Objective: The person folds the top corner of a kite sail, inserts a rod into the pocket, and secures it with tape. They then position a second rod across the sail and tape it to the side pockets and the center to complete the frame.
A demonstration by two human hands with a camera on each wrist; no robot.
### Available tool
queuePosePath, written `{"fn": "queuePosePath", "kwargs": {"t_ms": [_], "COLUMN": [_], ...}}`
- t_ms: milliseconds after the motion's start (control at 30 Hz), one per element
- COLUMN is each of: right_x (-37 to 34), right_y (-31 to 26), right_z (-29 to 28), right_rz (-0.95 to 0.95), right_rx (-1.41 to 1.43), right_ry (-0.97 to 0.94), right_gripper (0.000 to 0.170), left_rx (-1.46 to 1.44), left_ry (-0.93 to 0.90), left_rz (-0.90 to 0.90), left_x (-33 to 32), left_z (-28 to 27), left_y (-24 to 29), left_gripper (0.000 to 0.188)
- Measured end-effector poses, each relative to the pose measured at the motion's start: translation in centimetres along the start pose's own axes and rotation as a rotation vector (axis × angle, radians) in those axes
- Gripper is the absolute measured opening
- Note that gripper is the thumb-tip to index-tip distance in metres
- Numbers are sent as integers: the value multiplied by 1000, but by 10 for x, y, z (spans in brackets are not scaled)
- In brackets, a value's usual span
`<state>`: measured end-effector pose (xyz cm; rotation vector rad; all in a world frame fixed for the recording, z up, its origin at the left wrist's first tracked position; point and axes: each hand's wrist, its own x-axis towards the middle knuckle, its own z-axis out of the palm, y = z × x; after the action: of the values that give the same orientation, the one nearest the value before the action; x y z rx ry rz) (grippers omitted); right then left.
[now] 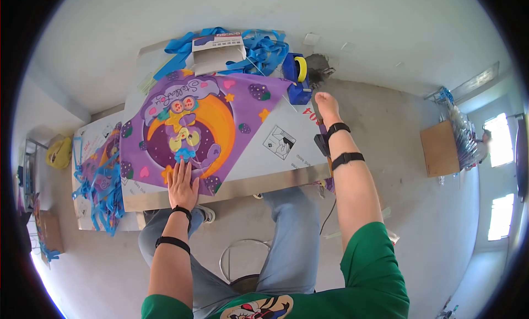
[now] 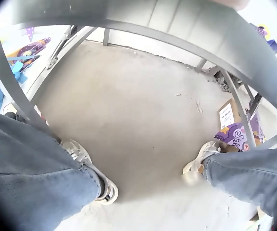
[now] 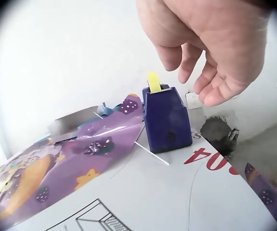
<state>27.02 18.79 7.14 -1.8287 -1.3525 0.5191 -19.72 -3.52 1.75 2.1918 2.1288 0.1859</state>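
Note:
A purple printed sheet (image 1: 248, 106) with an orange moon lies across the table's white board. My left hand (image 1: 183, 186) rests flat on its lower part, fingers spread; only a blurred bit of that hand shows in the left wrist view. The right hand (image 1: 327, 106) is raised just right of the blue tape dispenser (image 1: 298, 93). In the right wrist view, the right hand (image 3: 206, 48) hangs above the dispenser (image 3: 167, 122), loosely bent fingers apart from it and holding nothing visible. Yellow tape (image 3: 153, 82) sticks up at its cutter. A thin white stick (image 3: 152, 153) lies beside the sheet.
An open white box (image 1: 219, 59) and blue ribbons (image 1: 264, 51) sit at the table's back. More ribbons (image 1: 104, 195) and printed pieces lie on a surface to the left. A cardboard box (image 1: 440, 149) stands far right. Metal table legs (image 2: 237, 103) stand around my feet.

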Motion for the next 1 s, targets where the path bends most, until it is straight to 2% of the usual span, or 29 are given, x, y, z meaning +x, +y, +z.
{"fn": "queuePosePath", "kwargs": {"t_ms": [133, 200, 233, 367, 433, 667, 767, 833, 1000], "right_x": [36, 43, 45, 46, 44, 31, 28, 25, 12], "right_y": [4, -8, -14, -26, -27, -20, -14, -17, -25], "right_z": [31, 35, 35, 30, 29, 29, 27, 23, 16], "right_rz": [18, 163, 267, 377, 498, 542, 501, 538, 516], "right_rx": [5, 57, 169, 332, 507, 656, 704, 785, 890], "right_ry": [67, -56, -104, -119, -100, -50, -44, -98, -63], "right_gripper": [30, 29, 21, 15, 12, 13, 19, 20, 16], "left_rx": [41, 48, 49, 50, 55, 37, 33, 33, 55], "left_ry": [-13, -28, -32, -19, -13, 21, 24, 30, 12], "left_rz": [-5, -11, -15, -3, 5, 17, 19, 23, 20], "left_x": [2, 2, 3, 2, 2, 2, 1, 2, 2], "left_z": [0, 0, 0, 0, 0, -1, 2, 3, 3], "left_y": [-2, -2, -2, -3, -3, -2, -3, -5, -4], "left_gripper": [56, 57, 57, 57, 57, 56, 57, 57, 57]}}
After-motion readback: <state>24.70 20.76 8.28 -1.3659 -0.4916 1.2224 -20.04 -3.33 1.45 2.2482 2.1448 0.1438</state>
